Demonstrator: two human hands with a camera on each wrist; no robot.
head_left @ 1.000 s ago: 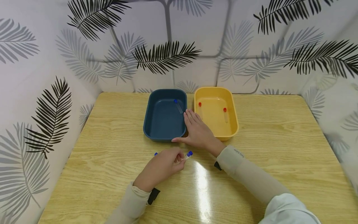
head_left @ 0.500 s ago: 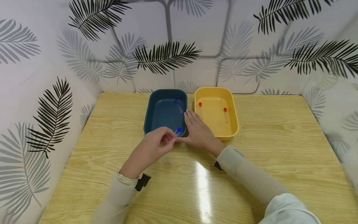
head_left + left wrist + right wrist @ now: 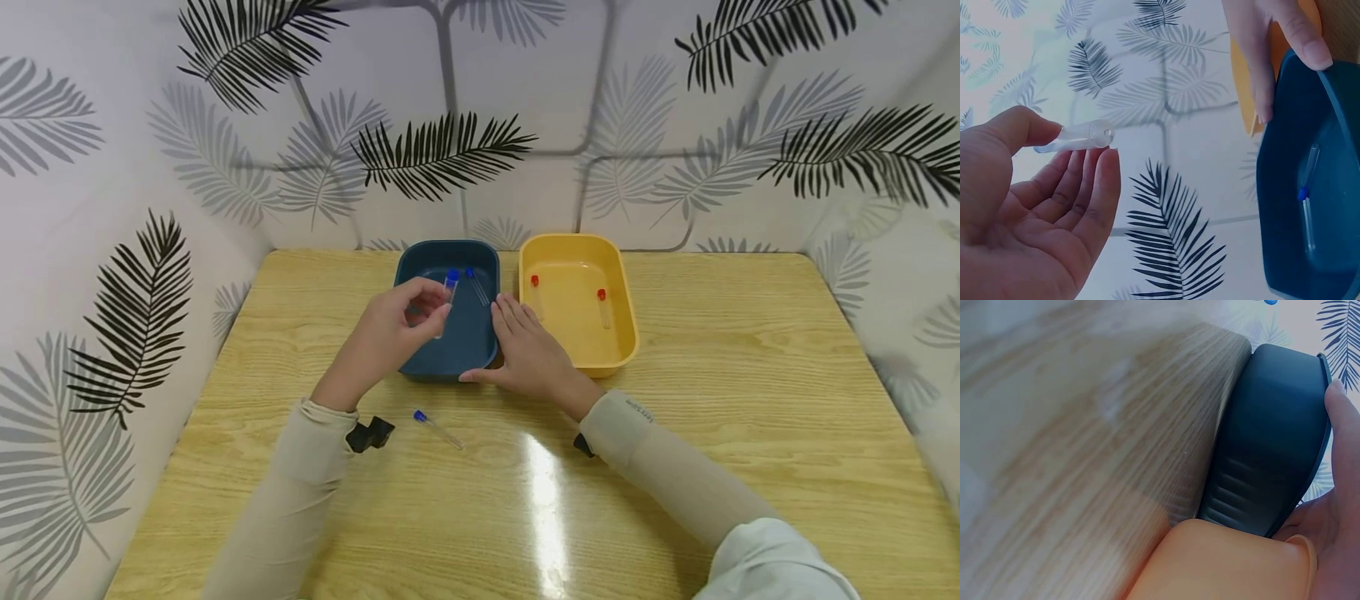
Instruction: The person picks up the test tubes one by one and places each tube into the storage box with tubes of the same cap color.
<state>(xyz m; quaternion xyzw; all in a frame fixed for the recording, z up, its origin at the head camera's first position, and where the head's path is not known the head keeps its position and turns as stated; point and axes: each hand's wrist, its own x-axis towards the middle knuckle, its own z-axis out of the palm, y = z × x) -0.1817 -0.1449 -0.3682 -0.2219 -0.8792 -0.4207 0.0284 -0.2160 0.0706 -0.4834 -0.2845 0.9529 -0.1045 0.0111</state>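
Observation:
My left hand [image 3: 378,329] pinches a clear test tube [image 3: 1075,136] with a blue cap [image 3: 452,276] between thumb and fingers. It holds the tube tilted above the dark blue tray [image 3: 457,362]. Inside that tray lies another blue-capped test tube [image 3: 480,290]. My right hand [image 3: 536,354] rests on the tray's near right corner, its fingers straight along the right side and its thumb spread along the front rim. A third blue-capped tube [image 3: 440,431] lies on the table in front of the tray.
A yellow tray [image 3: 592,358] stands just right of the blue one, holding two red-capped tubes [image 3: 603,308]. Both trays are near the back edge of the wooden table [image 3: 750,358]. A leaf-patterned cloth [image 3: 420,75] hangs behind.
My left hand has lifted the blue-capped tube from the table and carried it up and forward over the blue tray, uncovering the tube left on the table. My right hand has stayed in place.

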